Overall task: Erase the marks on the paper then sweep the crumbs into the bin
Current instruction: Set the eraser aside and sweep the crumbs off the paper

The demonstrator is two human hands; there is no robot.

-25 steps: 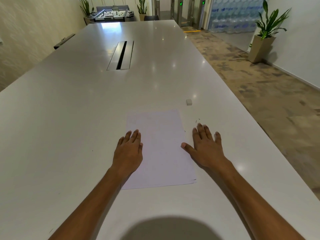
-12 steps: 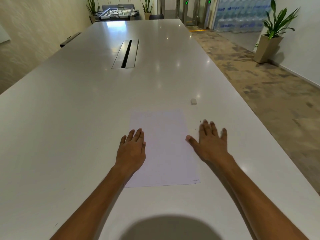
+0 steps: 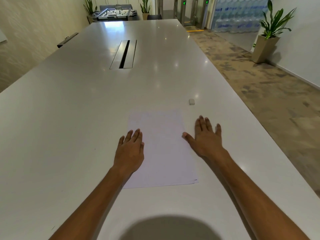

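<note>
Flanking paper edges: left hand, right hand, fingers flat, holding nothing.

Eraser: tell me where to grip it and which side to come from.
Pinch the eraser across its two longer sides, coming from above with the right hand, which lies nearest, just short of it. It is a small block lying flat on the table, apart from the paper, with free space around.
</note>
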